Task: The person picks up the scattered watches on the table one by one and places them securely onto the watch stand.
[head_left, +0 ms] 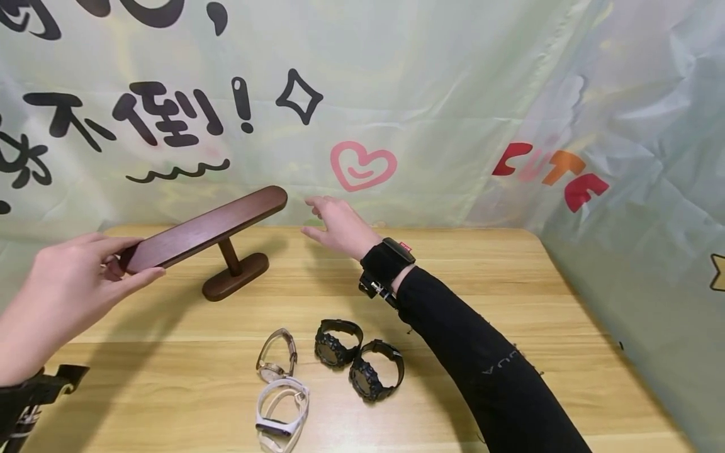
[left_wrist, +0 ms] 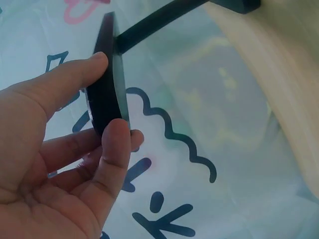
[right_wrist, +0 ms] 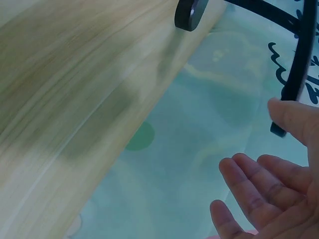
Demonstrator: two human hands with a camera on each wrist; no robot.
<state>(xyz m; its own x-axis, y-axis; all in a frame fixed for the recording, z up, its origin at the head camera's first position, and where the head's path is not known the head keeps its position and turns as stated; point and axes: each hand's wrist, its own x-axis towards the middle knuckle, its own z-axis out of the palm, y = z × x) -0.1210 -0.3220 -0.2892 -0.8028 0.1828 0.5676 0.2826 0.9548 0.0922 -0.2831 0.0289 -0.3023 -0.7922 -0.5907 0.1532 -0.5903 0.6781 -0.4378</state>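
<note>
A dark brown wooden T-shaped stand (head_left: pixel 206 229), with a long rounded bar on a post and a small oval base, is at the table's left rear. My left hand (head_left: pixel 73 289) pinches the bar's left end between thumb and fingers; the left wrist view shows this grip on the bar (left_wrist: pixel 105 84) up close. Just off the bar's right end is my right hand (head_left: pixel 340 226), its fingers loosely extended and holding nothing. In the right wrist view, the thumb of that hand (right_wrist: pixel 279 199) overlaps the bar's end (right_wrist: pixel 299 64). Whether the base touches the table cannot be told.
Toward the front of the wooden table (head_left: pixel 481 302) lie a slim metal watch (head_left: pixel 272 372), a white wristband (head_left: pixel 275 428) and two black watches (head_left: pixel 331 352) (head_left: pixel 367 380). A printed cloth (head_left: pixel 442 126) hangs behind the table and along its right side.
</note>
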